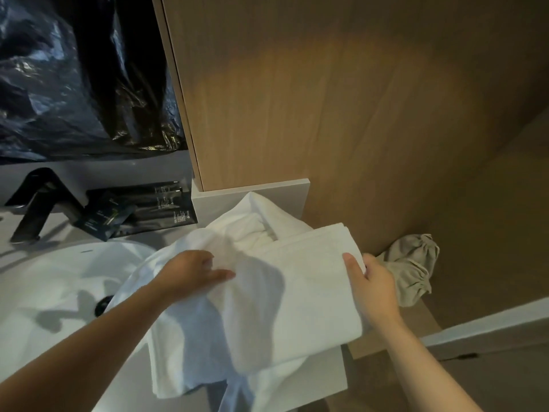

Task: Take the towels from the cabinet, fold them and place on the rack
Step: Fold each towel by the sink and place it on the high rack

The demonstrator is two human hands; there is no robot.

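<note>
Right grip [371, 288] clamped on folded towel [306, 281], fingers hidden beneath; left grip [193, 273] on loose towel [190, 346], closure unclear.

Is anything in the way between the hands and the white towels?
Nothing visible. The right hand grips the edge of the folded towel, and the left hand holds the rumpled towel beside it. The rack is out of view, so that path cannot be judged.
</note>
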